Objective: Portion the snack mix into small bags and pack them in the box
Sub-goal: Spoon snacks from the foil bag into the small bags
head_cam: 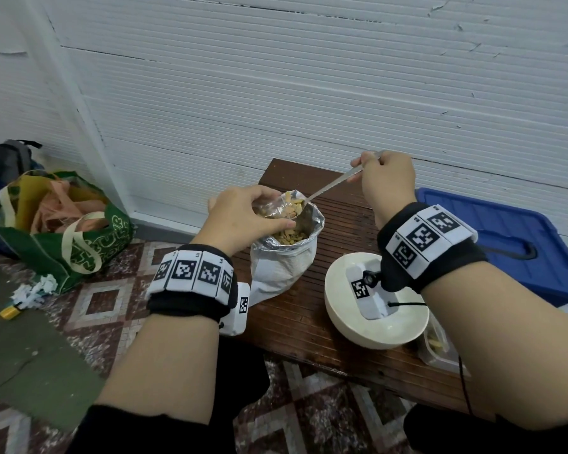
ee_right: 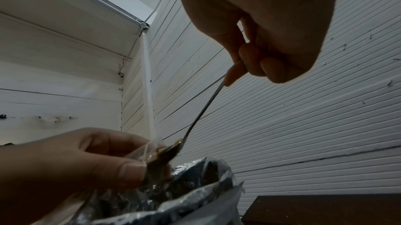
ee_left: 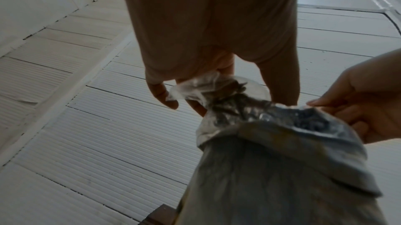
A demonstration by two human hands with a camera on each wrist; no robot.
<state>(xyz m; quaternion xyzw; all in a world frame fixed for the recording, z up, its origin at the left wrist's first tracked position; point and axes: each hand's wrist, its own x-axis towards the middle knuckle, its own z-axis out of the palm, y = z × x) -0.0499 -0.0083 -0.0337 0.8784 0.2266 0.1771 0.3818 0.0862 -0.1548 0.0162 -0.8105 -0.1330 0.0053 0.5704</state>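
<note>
Left hand (head_cam: 240,214) pinching small clear bag (ee_left: 195,88) over foil snack bag (head_cam: 286,253) on worktop (head_cam: 309,316), right hand (head_cam: 387,181) gripping loaded spoon (head_cam: 328,186) at its mouth, clear bag's fill obscured, blue box (head_cam: 492,234) partly hidden behind right wrist.

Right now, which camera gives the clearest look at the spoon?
The head view: the whole spoon shows, from the right hand gripping its handle down to the loaded bowl over the foil bag. The right wrist view shows it dark against the wall. In the left wrist view I cannot make it out.
</note>
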